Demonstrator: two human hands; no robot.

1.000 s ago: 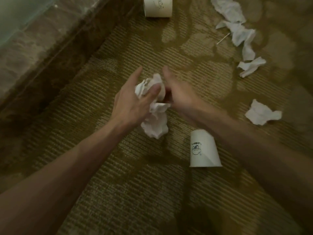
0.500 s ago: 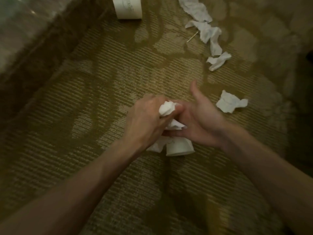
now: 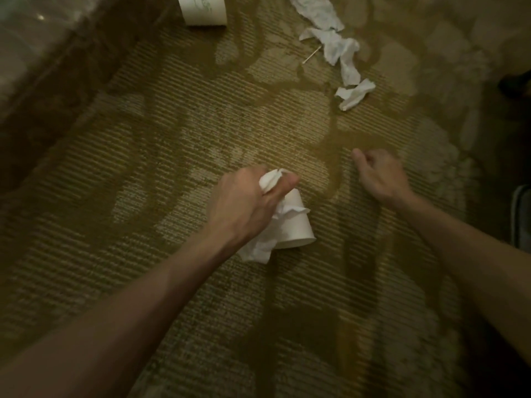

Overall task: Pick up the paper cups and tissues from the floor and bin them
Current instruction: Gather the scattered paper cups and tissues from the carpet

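My left hand was curled tight round a wad of crumpled tissues. Its thumb lay along the base of a paper cup tucked beneath them, mouth toward me. I judged the two were bundled so that one hand could carry both. Whether that cup had left the floor I could not tell. To the right of the cup my right hand hung knuckles-up with its fingers curled under; whether it gripped anything was hidden. Well beyond the cup a second cup lay uncollected, and beyond it to the right a trail of tissues. No bin was in view.
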